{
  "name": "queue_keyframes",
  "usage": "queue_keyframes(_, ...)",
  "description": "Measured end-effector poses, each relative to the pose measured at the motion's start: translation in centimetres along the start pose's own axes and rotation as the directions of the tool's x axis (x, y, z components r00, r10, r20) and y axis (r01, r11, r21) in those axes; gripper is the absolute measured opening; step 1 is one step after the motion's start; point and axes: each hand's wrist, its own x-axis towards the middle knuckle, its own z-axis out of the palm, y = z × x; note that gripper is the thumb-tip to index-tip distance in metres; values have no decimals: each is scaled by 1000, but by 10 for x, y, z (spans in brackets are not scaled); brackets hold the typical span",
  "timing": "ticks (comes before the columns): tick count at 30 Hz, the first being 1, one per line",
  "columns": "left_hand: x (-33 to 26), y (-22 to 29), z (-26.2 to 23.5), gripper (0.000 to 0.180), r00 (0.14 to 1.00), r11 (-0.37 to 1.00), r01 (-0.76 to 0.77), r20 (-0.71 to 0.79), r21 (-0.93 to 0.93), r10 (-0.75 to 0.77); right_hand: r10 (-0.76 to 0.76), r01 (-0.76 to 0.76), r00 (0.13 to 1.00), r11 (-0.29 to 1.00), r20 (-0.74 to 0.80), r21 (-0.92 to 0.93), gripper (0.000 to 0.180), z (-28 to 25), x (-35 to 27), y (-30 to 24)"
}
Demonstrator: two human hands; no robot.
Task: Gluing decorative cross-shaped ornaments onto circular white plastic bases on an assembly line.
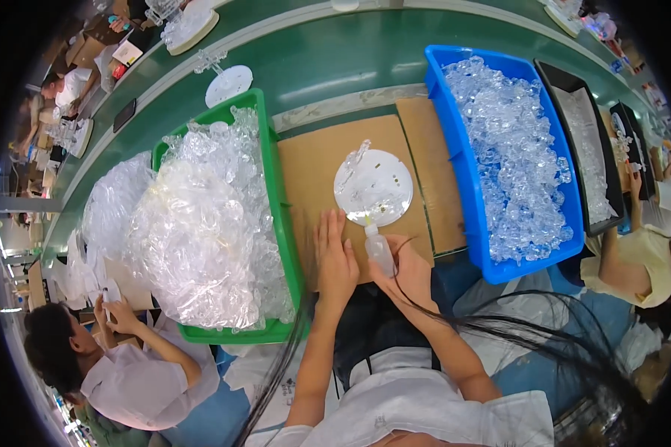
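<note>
My right hand (pixel 408 274) is wrapped round a small translucent squeeze bottle (pixel 380 255) with a narrow tip. The tip points at the near edge of a round white disc (pixel 392 195), on which clear plastic pieces (pixel 356 165) lie or stand. A few small dark slots show in the disc. Left of the bottle, my left hand (pixel 335 257) rests on the cardboard (pixel 306 175) with its fingers stretched forward. Its fingertips are close to the disc's near left edge, and nothing shows in them. Whether they touch the disc I cannot tell.
A green bin (pixel 273 216) heaped with clear plastic and bags stands left. To the right is a blue bin (pixel 466 160) of small clear pieces, then a black tray (pixel 610 201). Another white disc (pixel 230 86) lies beyond the green bin. Co-workers sit on both sides.
</note>
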Motion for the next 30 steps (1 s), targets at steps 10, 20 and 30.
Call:
queue_keyframes(10,21,53,-28,56,963,960,189,-152,-207,-222,-78,151,899,979,-430,138,47,-21,45,20)
queue_keyframes(20,137,31,-12,22,958,960,253,-168,119,-231,-66,44,924,997,-377,-67,61,-28,56,54)
queue_keyframes(30,382,-67,26,41,976,991,-128,-177,27,130,-160,144,953,986,-258,-78,51,-23,16,50)
